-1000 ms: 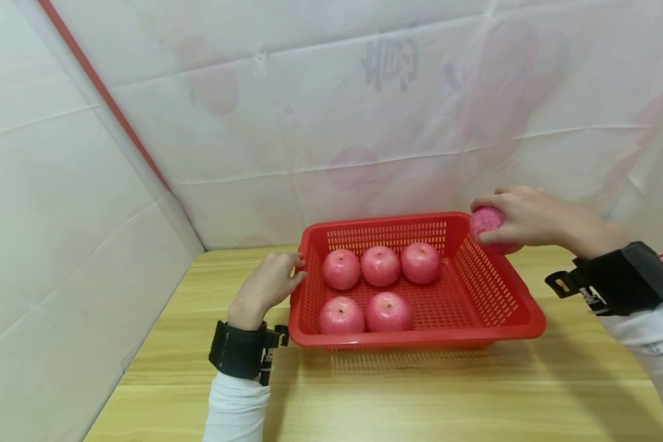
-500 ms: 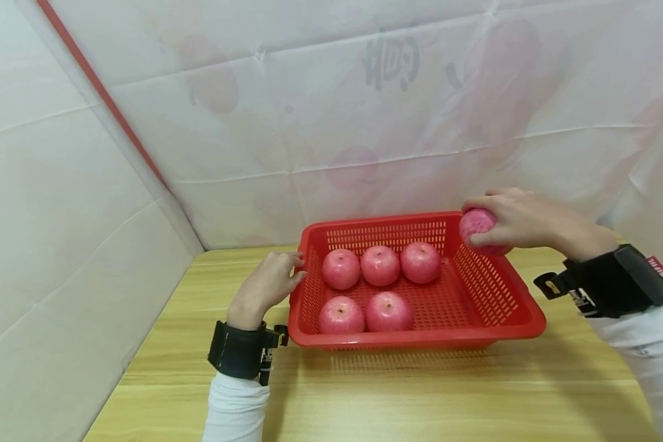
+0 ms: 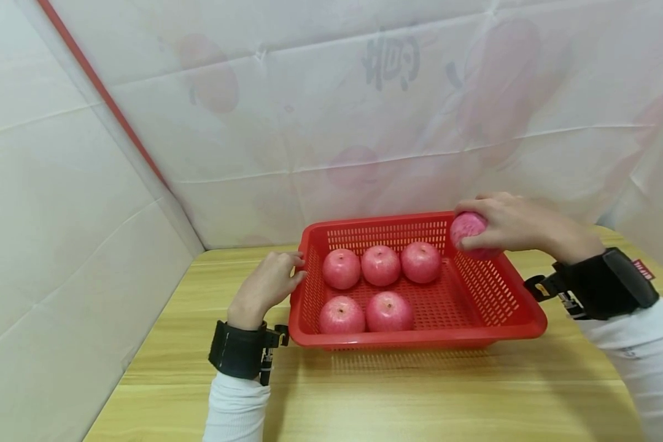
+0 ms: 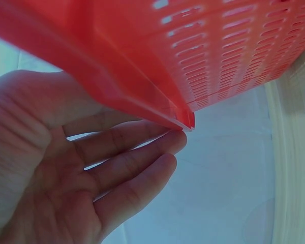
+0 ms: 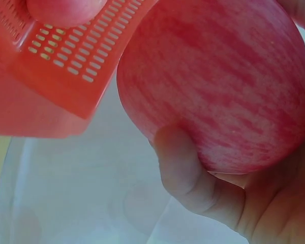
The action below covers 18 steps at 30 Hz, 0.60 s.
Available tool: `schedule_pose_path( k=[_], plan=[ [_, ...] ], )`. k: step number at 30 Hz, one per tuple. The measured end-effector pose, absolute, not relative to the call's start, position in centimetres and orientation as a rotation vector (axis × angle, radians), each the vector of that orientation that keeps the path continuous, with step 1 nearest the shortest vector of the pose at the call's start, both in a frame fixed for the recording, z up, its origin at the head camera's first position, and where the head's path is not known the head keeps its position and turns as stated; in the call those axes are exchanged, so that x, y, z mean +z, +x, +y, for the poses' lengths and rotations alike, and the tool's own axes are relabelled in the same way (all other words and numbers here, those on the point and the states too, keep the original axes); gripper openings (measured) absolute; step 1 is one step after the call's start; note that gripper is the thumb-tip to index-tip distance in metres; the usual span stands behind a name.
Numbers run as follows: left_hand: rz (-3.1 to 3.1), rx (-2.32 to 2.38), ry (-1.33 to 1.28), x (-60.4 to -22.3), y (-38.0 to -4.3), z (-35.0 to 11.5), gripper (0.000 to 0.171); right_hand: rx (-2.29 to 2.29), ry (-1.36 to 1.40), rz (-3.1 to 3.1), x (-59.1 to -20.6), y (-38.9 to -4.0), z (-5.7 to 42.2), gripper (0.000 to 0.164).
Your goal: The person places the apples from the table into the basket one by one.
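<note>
My right hand (image 3: 508, 224) grips an apple (image 3: 466, 228) from above, over the back right corner of the red plastic basket (image 3: 420, 337). Pink streaks cover this apple (image 5: 218, 86) in the right wrist view, where the thumb presses its side. At the basket's left end, my left hand (image 3: 267, 283) holds the rim. Its fingers (image 4: 134, 195) reach under the lip in the left wrist view, and the rim hides the thumb tip. Several apples sit inside: three along the back, among them the rear right apple (image 3: 421, 263), and two in front, including the front left apple (image 3: 341, 315).
The basket stands on a wood-grain table (image 3: 398, 399). White printed cloth (image 3: 287, 141) rises behind the table and along its left side. Each forearm wears a black strap with a small camera, such as the right wrist strap (image 3: 613, 285).
My right hand has moved left and slightly down with the apple, from beyond the basket's right rim to over its back right corner. The left hand and the basket have stayed in place.
</note>
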<state>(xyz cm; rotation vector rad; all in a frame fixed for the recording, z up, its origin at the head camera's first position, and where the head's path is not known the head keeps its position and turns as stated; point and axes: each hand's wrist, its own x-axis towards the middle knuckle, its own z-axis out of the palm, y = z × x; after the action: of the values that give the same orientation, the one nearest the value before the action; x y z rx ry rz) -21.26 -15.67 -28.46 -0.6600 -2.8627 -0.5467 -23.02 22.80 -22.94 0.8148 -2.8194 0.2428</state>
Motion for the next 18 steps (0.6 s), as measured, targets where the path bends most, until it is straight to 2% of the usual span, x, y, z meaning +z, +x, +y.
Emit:
schedule_pose_path(
  k=[18],
  plan=[
    [-2.851,-0.546,-0.678,-28.4,-21.2,-15.5,0.012,0.274,0.848,-2.858,-23.8,-23.1,21.6,0.043]
  ],
)
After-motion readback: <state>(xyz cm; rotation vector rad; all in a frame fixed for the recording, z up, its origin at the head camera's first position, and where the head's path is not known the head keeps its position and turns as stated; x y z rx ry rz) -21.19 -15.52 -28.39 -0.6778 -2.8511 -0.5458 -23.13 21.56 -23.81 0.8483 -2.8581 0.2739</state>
